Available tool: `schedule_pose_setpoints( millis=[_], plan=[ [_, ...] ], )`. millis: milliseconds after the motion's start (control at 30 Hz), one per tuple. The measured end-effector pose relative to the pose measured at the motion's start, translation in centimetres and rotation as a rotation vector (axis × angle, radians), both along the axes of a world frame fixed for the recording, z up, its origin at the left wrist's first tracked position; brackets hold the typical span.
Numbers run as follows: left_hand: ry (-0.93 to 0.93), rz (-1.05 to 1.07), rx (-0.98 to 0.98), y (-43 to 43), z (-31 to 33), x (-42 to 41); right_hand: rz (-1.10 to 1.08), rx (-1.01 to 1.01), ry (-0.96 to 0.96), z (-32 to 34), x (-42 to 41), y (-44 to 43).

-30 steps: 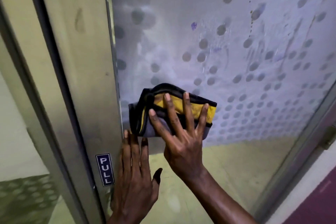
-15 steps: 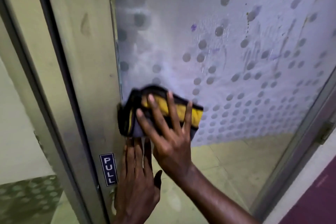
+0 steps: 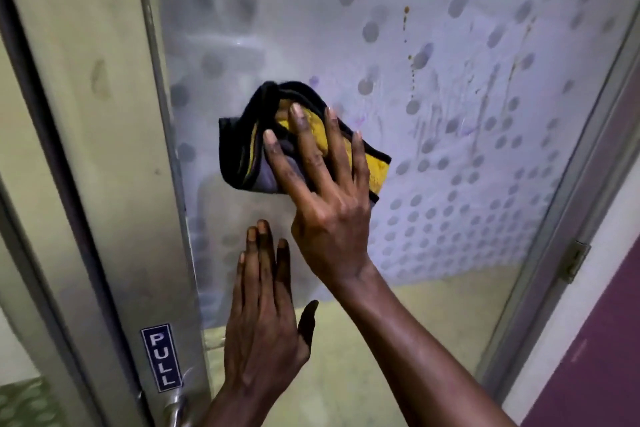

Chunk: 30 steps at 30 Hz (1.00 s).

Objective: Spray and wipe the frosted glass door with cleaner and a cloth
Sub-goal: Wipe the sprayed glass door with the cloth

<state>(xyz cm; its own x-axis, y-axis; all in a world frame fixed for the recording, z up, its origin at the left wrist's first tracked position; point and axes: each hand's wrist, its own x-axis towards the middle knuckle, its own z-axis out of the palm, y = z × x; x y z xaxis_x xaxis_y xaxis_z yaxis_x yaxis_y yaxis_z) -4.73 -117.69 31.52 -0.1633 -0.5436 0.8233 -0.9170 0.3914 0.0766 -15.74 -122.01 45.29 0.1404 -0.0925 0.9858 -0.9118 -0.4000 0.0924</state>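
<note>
Pressing a folded yellow-and-black cloth [image 3: 304, 142] flat on the frosted glass door [image 3: 450, 149]: right hand [image 3: 329, 218], fingers spread; left hand [image 3: 265, 329] open-palmed below it, grasping nothing.

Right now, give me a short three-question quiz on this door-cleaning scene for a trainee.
1. True or false: the right hand presses the cloth flat against the glass.
2. Which word is on the blue sign? A) PUSH B) PULL C) EXIT
3. Fill in: the brown drip marks lie to the ____ of the cloth.

Key: 1 true; 2 B; 3 upper right. The left hand rests open on the glass below the cloth, holding nothing.
</note>
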Motion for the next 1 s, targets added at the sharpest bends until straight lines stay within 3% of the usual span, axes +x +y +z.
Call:
schedule_pose_setpoints(
  millis=[67,200,267,333,433,500,567,700,767,833,933,1000],
  plan=[
    [-0.026,0.027,-0.008,-0.3,-0.1,0.1,-0.067,0.038,-0.078,-1.9,-2.9,0.6],
    [-0.103,0.051,-0.015,-0.7,-0.5,1.2,0.012,0.081,-0.740,0.1,-7.5,0.1],
    [-0.093,0.058,-0.040,-0.6,-0.6,1.2,0.042,0.045,-0.879,2.3,-7.0,-0.5],
    [-0.033,0.042,-0.080,-0.7,-0.9,0.6,0.014,0.040,-0.686,2.7,-4.9,-0.5],
    [0.013,0.006,-0.129,-0.8,-1.3,-1.6,0.024,0.065,-0.116,-0.9,-1.8,-0.1],
    [-0.008,-0.018,-0.119,-0.9,-1.3,-2.7,-0.010,0.053,0.085,-2.9,-2.4,0.1],
    [-0.009,-0.024,-0.094,-1.1,-1.2,-3.1,-0.042,0.038,0.051,-2.9,-4.8,0.0],
    [-0.050,0.013,-0.110,-1.5,-0.8,-2.7,0.047,0.060,-0.419,2.2,-7.0,-0.3],
    [-0.081,0.047,-0.121,-1.5,-0.8,-2.6,0.117,0.050,-0.551,5.4,-5.6,-0.6],
    [-0.084,0.074,-0.125,-1.5,-1.1,-3.0,0.153,0.028,-0.367,6.8,-4.2,-1.0],
    [0.005,0.093,-0.120,-1.4,-1.3,-4.7,0.154,0.023,0.132,5.1,-4.1,-1.2],
    [-0.001,0.066,-0.125,-1.4,-1.5,-6.2,0.115,0.024,0.269,2.9,-5.6,-1.1]
  ],
)
